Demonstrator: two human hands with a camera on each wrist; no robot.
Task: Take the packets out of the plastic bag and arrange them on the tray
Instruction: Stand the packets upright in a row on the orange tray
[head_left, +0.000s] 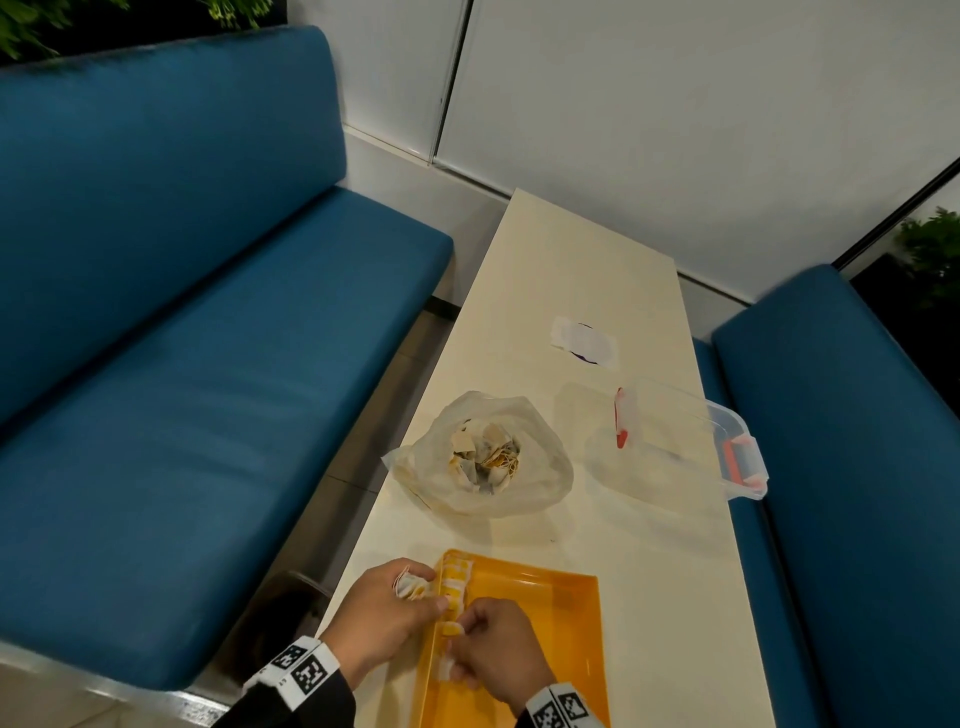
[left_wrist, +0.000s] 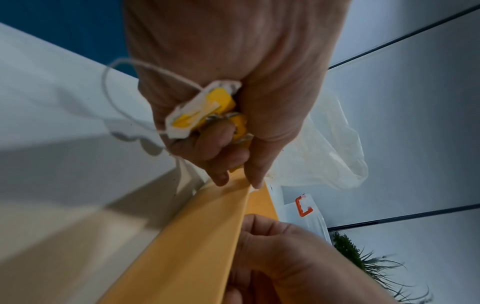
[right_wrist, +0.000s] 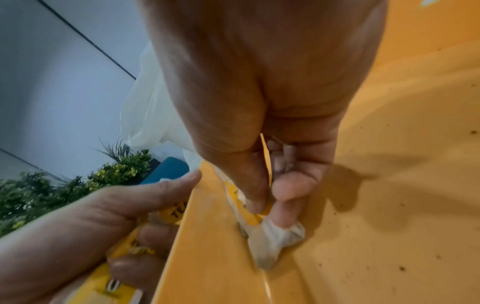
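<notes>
An orange tray (head_left: 561, 618) sits at the near end of the table, with a row of yellow-and-white packets (head_left: 454, 582) lined along its left wall. My left hand (head_left: 387, 613) rests at the tray's left rim (left_wrist: 207, 226) and grips a bunch of packets (left_wrist: 200, 109), one trailing a white string. My right hand (head_left: 493, 649) is inside the tray (right_wrist: 389, 185) and pinches a packet (right_wrist: 272, 236) against the left wall. The clear plastic bag (head_left: 483, 457) lies open farther up the table with several packets inside.
A clear lidded box with orange clips (head_left: 680, 441) stands right of the bag, near the table's right edge. A white paper scrap (head_left: 584, 340) lies beyond it. Blue benches (head_left: 182, 364) flank the narrow table on both sides.
</notes>
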